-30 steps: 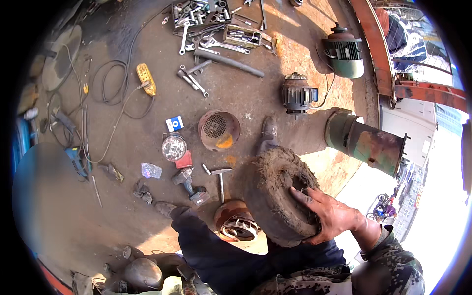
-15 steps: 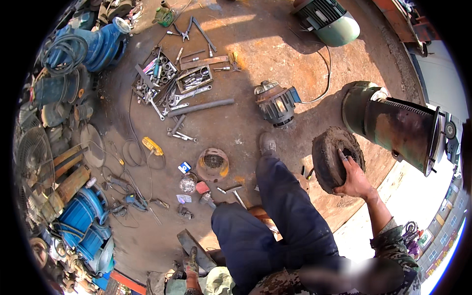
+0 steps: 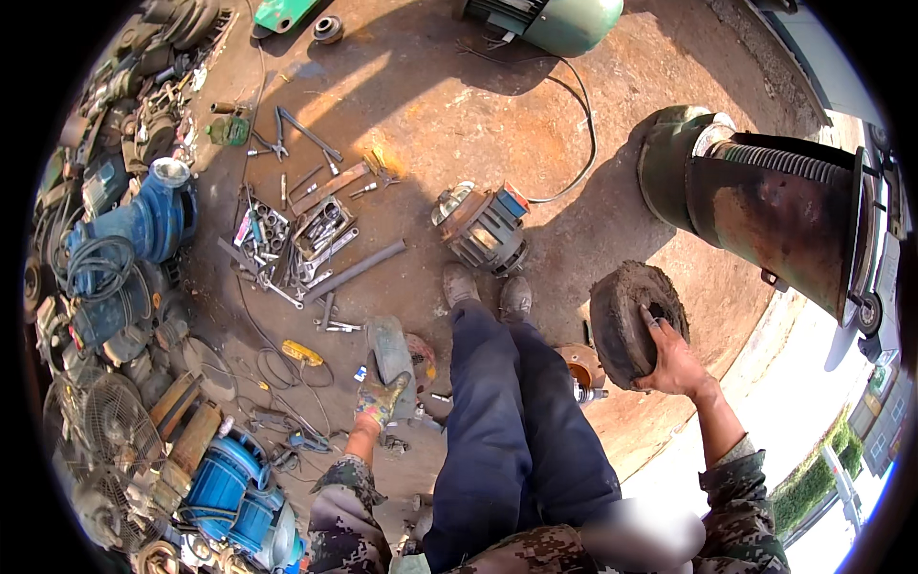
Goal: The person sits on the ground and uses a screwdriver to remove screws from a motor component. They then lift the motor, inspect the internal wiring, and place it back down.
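Note:
My right hand (image 3: pixel 673 362), bare, grips the near rim of a thick, dirt-caked round ring (image 3: pixel 622 325), its fingers reaching over the face toward the central hole. The ring is tilted on edge at my right side. My left hand (image 3: pixel 381 400), in a patterned work glove, is closed on the near end of a grey, worn, board-like piece (image 3: pixel 390 349); its exact kind cannot be told. That piece partly covers a rusty round housing (image 3: pixel 421 359). Just beyond my shoes stands a small finned electric motor (image 3: pixel 483 230) with a cable.
Sockets and wrenches (image 3: pixel 320 230) lie ahead on the left, beside a grey pipe (image 3: pixel 359 270). A large rusty cylinder (image 3: pixel 765 191) stands at the right, a green motor (image 3: pixel 574 24) at the far side. Blue pumps (image 3: pixel 225 488) and scrap line the left. A yellow control box (image 3: pixel 301 353) trails cables.
My left hand has come forward from low beside my leg, carrying the grey piece. The right hand keeps its hold on the ring. My feet have come together and the view has shifted.

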Demonstrator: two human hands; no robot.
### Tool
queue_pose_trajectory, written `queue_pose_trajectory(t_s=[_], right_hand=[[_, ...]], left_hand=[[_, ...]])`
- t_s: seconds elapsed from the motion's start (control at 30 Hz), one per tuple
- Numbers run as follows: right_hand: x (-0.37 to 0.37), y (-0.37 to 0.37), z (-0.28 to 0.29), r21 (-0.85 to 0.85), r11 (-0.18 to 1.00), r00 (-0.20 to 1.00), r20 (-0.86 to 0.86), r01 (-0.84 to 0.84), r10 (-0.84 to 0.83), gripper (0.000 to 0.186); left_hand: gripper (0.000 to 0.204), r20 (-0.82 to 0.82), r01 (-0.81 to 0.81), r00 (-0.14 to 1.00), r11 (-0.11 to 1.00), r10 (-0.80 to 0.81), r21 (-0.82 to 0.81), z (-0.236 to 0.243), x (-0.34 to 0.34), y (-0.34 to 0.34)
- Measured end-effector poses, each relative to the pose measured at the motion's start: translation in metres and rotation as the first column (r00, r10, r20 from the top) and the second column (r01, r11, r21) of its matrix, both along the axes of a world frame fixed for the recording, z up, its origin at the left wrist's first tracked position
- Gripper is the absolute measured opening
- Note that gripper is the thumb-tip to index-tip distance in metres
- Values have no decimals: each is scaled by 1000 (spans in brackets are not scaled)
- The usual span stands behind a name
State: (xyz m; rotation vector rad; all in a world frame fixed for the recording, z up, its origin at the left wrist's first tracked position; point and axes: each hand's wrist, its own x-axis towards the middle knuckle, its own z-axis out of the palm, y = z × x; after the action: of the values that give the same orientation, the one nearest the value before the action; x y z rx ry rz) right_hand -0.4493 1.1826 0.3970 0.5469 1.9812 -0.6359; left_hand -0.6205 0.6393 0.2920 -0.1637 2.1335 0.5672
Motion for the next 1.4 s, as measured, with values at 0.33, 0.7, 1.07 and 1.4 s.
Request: queue_pose_trajectory(t_s=[0.33, 0.7, 1.07, 1.4], right_hand=[[-85, 24, -55, -74, 990, 992, 48, 116, -113, 138], [-251, 107, -284, 73, 889, 796, -416, -453, 440, 115], [-311, 120, -491, 332, 701, 303, -726, -631, 617, 67], [-201, 95, -550, 10, 696, 417, -794, -718, 442, 44]], left_hand=[[107, 240, 292, 937, 947, -255, -133, -99, -59, 51], [100, -40, 181, 978, 932, -204, -314, -241, -18, 116], [80, -14, 29, 999, 918, -38, -396, -336, 66, 169], [67, -193, -154, 979, 883, 74, -444, -366, 85, 147]])
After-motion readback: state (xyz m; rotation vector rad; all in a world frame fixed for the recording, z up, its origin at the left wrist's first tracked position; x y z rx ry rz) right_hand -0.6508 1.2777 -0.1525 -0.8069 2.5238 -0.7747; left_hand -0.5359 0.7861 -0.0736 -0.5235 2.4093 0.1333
